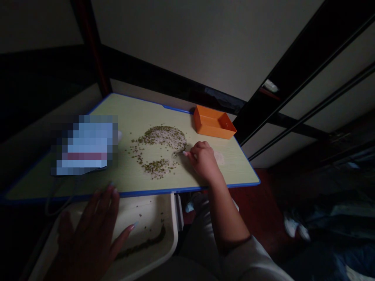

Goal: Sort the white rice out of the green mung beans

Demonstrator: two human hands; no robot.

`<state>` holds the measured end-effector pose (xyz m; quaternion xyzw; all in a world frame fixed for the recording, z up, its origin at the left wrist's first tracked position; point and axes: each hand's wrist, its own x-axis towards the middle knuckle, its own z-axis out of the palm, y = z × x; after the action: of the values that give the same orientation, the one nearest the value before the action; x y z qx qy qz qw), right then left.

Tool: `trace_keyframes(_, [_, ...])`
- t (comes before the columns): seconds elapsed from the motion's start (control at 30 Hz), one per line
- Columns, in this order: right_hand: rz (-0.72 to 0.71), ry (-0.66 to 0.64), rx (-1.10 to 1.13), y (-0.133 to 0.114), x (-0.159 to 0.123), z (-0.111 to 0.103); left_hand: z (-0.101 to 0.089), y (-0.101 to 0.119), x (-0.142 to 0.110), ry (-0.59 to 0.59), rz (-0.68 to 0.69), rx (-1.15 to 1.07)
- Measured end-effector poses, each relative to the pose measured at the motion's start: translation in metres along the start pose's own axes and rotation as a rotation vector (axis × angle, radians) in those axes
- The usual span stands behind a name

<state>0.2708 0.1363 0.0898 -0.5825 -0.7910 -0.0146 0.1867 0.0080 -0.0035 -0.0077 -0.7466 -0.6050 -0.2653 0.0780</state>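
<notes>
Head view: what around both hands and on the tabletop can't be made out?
In the head view:
Right hand: whatever is at its fingertips is too small and blurred to identify.
Pale bin: part of its inside is hidden by the left hand.
Orange box: its near wall hides part of its floor.
Bluish object: pixelated, so details are lost.
Scattered bits: too small to identify.
</notes>
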Motion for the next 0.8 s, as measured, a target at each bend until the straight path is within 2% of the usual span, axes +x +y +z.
trace_keyframes(0.33, [-0.07,-0.078,0.148,-0.006,-0.001,-0.003,-0.001,0.001,0.001,-0.024,-0.024,-0.034])
trace_keyframes(0.57, [-0.107,-0.133,0.158,-0.011,-0.006,-0.007,-0.002,0.001,0.0,-0.026,-0.026,-0.039])
trace_keyframes(0.8, [-0.106,-0.119,0.186,-0.008,-0.012,-0.011,-0.003,0.002,0.001,-0.023,-0.028,-0.029])
